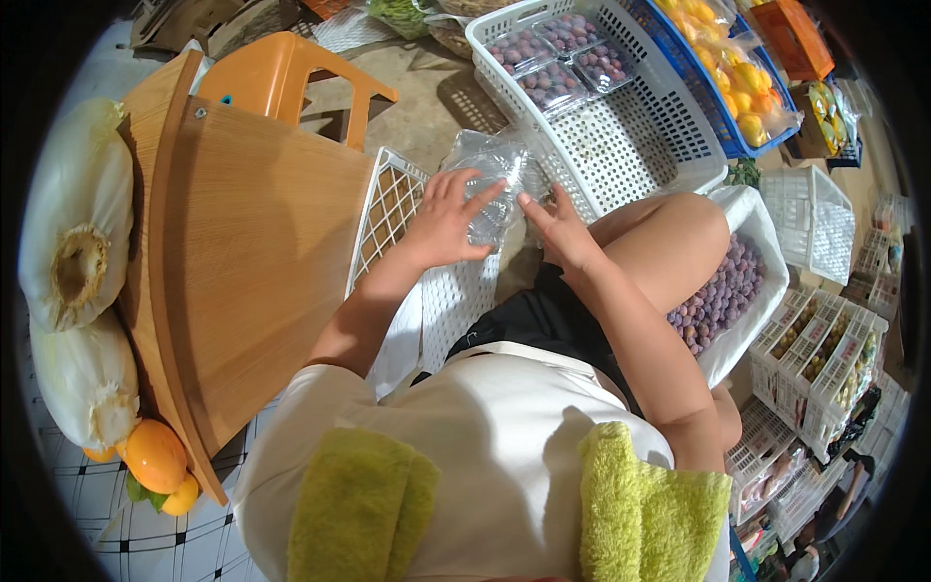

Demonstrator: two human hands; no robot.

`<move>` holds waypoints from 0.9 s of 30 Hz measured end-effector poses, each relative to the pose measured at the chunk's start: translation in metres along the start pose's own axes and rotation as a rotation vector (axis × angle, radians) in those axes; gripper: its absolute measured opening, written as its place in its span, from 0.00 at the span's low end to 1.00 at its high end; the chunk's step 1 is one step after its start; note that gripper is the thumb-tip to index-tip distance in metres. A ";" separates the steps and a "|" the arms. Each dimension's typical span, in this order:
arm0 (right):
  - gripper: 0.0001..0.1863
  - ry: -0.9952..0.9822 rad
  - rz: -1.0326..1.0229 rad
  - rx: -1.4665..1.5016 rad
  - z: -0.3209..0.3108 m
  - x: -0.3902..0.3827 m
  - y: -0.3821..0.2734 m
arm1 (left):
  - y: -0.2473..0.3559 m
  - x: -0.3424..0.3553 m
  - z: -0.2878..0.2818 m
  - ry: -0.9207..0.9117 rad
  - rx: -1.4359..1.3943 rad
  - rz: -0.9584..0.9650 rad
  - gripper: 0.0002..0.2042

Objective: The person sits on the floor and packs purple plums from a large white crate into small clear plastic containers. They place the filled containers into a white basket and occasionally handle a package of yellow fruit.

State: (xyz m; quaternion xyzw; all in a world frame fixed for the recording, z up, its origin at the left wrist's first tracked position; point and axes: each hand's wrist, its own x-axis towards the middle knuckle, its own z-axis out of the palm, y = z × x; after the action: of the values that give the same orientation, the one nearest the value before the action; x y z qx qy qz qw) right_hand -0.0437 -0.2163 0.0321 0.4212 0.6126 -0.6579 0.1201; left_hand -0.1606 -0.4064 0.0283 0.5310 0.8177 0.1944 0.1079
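Clear plastic container (495, 160) touches the left fingers (485, 197).

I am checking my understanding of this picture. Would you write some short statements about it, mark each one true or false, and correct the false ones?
1. The left hand and right hand are at the clear plastic packaging. True.
2. The left hand is a closed fist. False: its fingers are spread.
3. The packs of purple fruit lie in the blue crate. False: they lie in the white crate; the blue one holds yellow fruit.
4. The stool is orange. True.
5. The loose purple fruit is at the person's left. False: it is at the right, beside the bare leg.
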 end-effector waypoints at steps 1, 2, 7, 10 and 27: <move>0.45 -0.048 0.062 0.116 -0.001 -0.001 -0.005 | 0.002 0.001 -0.002 0.010 -0.021 0.094 0.48; 0.46 -0.093 0.123 0.234 -0.003 -0.003 -0.009 | 0.002 0.003 -0.003 0.019 -0.043 0.191 0.48; 0.31 0.111 -0.167 0.621 -0.049 -0.035 -0.054 | -0.074 0.017 0.048 0.246 -0.264 -0.079 0.43; 0.26 0.368 -0.426 0.640 -0.122 -0.076 -0.072 | -0.067 0.043 0.048 -0.335 0.064 -0.027 0.45; 0.27 0.612 -0.561 0.871 -0.250 -0.204 0.037 | -0.072 -0.005 0.111 -0.659 0.319 -0.057 0.54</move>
State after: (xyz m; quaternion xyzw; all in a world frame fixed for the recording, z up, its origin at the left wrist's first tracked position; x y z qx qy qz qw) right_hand 0.2088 -0.0704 0.1749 0.4242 0.3810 -0.7038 -0.4237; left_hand -0.1752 -0.4143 -0.1027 0.5523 0.7736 -0.1199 0.2867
